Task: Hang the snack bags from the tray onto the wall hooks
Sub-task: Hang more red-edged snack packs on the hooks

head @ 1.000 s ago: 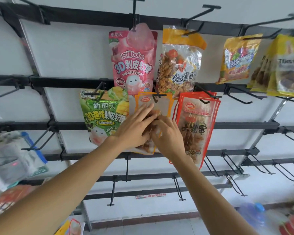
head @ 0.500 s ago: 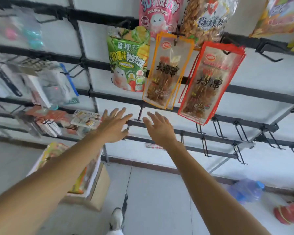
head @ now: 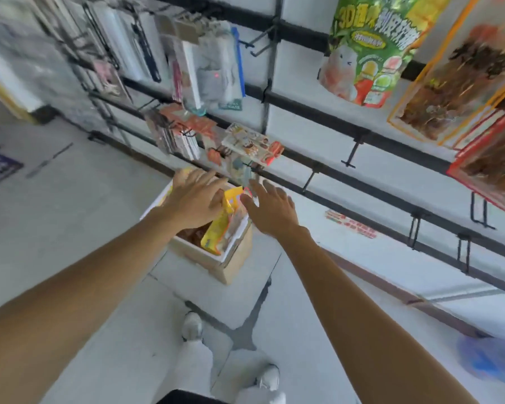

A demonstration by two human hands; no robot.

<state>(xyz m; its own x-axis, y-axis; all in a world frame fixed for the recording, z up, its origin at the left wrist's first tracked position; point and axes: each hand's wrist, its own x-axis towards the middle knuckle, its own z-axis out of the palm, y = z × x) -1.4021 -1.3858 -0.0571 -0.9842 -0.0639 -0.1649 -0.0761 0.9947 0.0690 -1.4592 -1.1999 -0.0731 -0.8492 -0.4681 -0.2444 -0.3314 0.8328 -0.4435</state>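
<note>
Snack bags (head: 220,225) are stood upright in the white tray (head: 233,248), on a box down by the floor, yellow one at the front.

Left hand (head: 193,199) and right hand (head: 270,210) are spread open above it, nothing held. Best grabbed by the top edge, probably, so the hang hole stays clear for the empty wall hooks (head: 351,150).

Only "3D" reads clearly on the hanging green snack bag (head: 373,45) (remaining print blurred).
</note>
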